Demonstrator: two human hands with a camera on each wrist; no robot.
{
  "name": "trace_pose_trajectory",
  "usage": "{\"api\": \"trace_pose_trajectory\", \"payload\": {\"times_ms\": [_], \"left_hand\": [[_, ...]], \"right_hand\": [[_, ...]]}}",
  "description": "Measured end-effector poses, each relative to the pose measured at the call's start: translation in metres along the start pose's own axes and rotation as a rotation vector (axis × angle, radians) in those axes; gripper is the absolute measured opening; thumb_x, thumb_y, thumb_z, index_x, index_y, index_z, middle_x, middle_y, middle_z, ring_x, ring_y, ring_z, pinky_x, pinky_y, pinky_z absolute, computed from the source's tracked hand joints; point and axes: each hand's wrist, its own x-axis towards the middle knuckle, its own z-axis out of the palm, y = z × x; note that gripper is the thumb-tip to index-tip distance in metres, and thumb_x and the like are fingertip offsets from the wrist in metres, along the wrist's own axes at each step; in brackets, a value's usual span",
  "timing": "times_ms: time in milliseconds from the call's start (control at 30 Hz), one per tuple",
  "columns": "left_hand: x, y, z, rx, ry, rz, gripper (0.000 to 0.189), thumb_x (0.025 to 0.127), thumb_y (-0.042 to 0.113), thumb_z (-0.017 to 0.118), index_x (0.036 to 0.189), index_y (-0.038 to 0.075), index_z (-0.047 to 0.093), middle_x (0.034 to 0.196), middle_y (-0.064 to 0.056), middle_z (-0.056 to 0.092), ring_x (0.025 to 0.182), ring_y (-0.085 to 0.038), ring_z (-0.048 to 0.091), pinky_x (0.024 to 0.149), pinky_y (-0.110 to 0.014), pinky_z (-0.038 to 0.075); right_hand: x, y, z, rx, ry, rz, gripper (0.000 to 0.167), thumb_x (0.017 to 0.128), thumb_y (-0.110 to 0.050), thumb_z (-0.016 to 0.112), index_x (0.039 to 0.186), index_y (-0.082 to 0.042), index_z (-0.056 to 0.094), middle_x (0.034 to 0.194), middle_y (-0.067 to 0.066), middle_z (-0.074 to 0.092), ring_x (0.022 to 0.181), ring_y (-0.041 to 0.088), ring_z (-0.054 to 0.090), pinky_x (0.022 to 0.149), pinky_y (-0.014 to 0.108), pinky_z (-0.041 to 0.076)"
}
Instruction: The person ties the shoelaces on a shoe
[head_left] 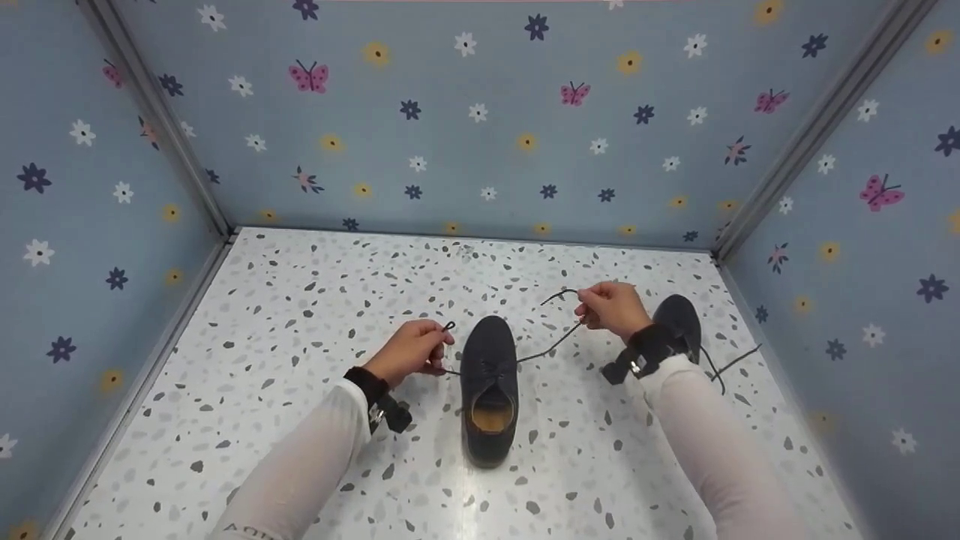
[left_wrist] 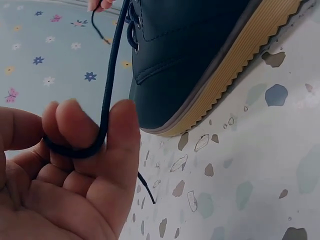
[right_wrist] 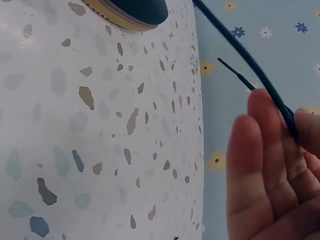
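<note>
A dark lace-up shoe (head_left: pixel 489 435) stands on the speckled surface between the two hands, toe pointing away, its tan insole showing. In the left wrist view its ridged tan sole (left_wrist: pixel 220 75) is visible. To its left, the left hand (head_left: pixel 412 349) grips one dark shoelace (left_wrist: pixel 111 75), which loops round its fingers; a free end hangs below. Right of the shoe, the right hand (head_left: pixel 613 309) pinches the other shoelace (head_left: pixel 555 346) between thumb and fingers, its tip (right_wrist: pixel 230 67) sticking out past them. Both laces run out sideways from the shoe.
A second dark shoe (head_left: pixel 679 322) stands at the right, partly behind the right wrist, with its loose lace (head_left: pixel 739 360) spread beside it. Floral-patterned panels (head_left: pixel 480 150) wall in the white speckled surface (head_left: pixel 315 277) at the back, left and right.
</note>
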Motion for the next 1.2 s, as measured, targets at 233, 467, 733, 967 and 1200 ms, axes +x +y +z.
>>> {"api": "trace_pose_trajectory", "payload": {"times_ms": [233,467,733,967,1200], "left_hand": [[-0.003,-0.001,-0.003,-0.013,-0.025,-0.038,0.020,0.103,0.015,0.051,0.111,0.002,0.064,0.081,-0.004,0.059,0.075,-0.017,0.067,0.065,-0.034,0.063],[-0.005,-0.008,-0.007,-0.020,-0.046,-0.032,0.032,0.094,0.004,0.057,0.123,-0.010,0.061,0.085,-0.005,0.064,0.078,-0.015,0.068,0.072,-0.030,0.064],[-0.010,-0.014,-0.006,0.072,-0.053,0.019,0.027,0.093,0.007,0.068,0.115,-0.009,0.067,0.090,-0.010,0.077,0.077,-0.014,0.073,0.072,-0.029,0.063],[-0.012,-0.015,-0.003,0.229,-0.024,0.141,0.024,0.093,0.012,0.073,0.108,-0.006,0.073,0.085,-0.002,0.079,0.076,-0.014,0.071,0.064,-0.024,0.053],[-0.012,-0.014,-0.003,0.228,-0.008,0.164,0.020,0.092,0.012,0.075,0.106,-0.003,0.076,0.087,0.000,0.079,0.084,-0.023,0.073,0.067,-0.023,0.052]], "right_hand": [[0.005,-0.016,0.014,-0.108,0.025,-0.045,0.035,0.105,-0.036,0.064,0.096,-0.002,0.069,0.076,-0.002,0.073,0.048,0.008,0.049,0.048,0.022,0.041],[0.011,-0.031,0.027,-0.048,-0.026,-0.013,0.029,0.106,-0.019,0.059,0.112,0.008,0.067,0.086,0.009,0.075,0.061,0.006,0.068,0.056,0.021,0.057],[0.013,-0.065,0.057,-0.242,0.001,-0.116,0.024,0.105,-0.018,0.057,0.113,-0.001,0.072,0.097,0.015,0.076,0.068,0.014,0.068,0.058,0.020,0.051],[0.005,-0.107,0.106,-0.305,-0.190,-0.387,0.024,0.107,-0.017,0.060,0.123,-0.007,0.073,0.116,0.016,0.077,0.102,0.030,0.074,0.085,0.032,0.059],[-0.003,-0.107,0.110,-0.372,-0.265,-0.465,0.024,0.107,-0.018,0.061,0.126,-0.012,0.073,0.123,0.010,0.074,0.099,0.023,0.073,0.087,0.036,0.058]]}}
